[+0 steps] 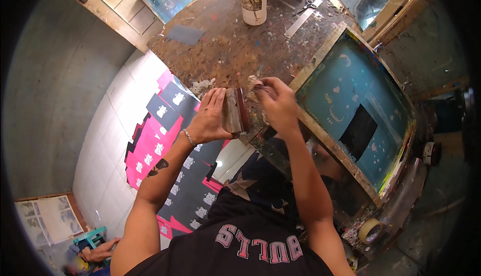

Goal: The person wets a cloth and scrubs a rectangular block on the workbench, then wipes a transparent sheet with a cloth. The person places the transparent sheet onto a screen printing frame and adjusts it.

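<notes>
At the near edge of a paint-spattered table point(225, 43), my left hand point(207, 116) grips a wooden squeegee point(233, 110) with a dark red edge, my right hand point(278, 101) pinches a crumpled rag point(253, 83) just beside it, a blue framed screen point(368, 86) lies to the right, and a white container point(254, 10) stands farther back.

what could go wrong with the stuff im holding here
If the left hand lost its grip, the squeegee might fall beside the table onto the printed sheets. The right hand, gripping the rag, is close to the screen and might knock it.
</notes>
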